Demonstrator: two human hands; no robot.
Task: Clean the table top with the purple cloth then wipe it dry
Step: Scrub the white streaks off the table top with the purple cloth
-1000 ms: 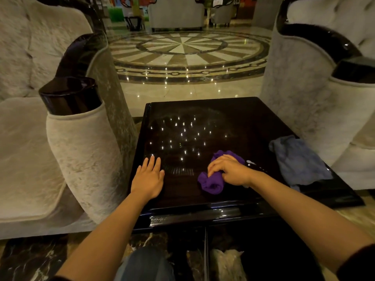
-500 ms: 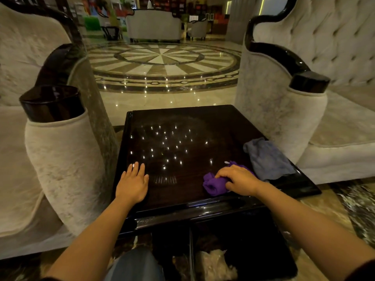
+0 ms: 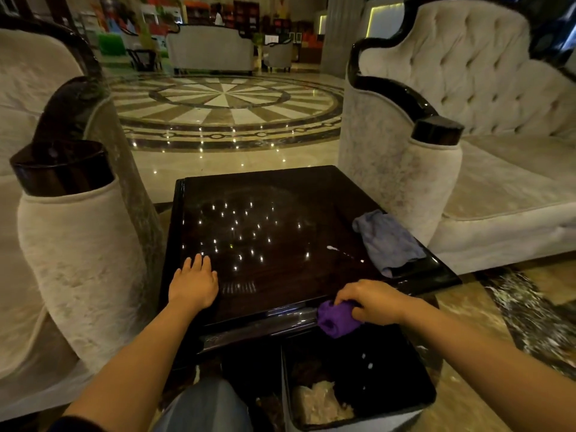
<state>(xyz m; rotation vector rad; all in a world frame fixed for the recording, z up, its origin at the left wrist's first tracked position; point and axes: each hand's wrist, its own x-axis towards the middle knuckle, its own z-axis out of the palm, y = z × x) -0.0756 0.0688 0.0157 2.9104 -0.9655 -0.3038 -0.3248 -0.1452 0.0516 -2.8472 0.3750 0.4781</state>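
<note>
A dark glossy square table top fills the middle of the view and reflects many ceiling lights. My right hand grips the bunched purple cloth at the table's near edge, with the cloth hanging over the rim above a bin. My left hand lies flat, fingers apart, on the near left part of the table. A grey-blue cloth lies crumpled at the table's right edge. Small white drops sit on the surface just left of it.
An open black bin with crumpled waste inside stands on the floor below my right hand. Cream sofas flank the table: one armrest at left, another at right. Polished patterned marble floor stretches beyond.
My right hand has dragged the purple cloth toward me, from the table's middle front to over the near edge above the bin. My left hand stays flat. The view shifted rightward.
</note>
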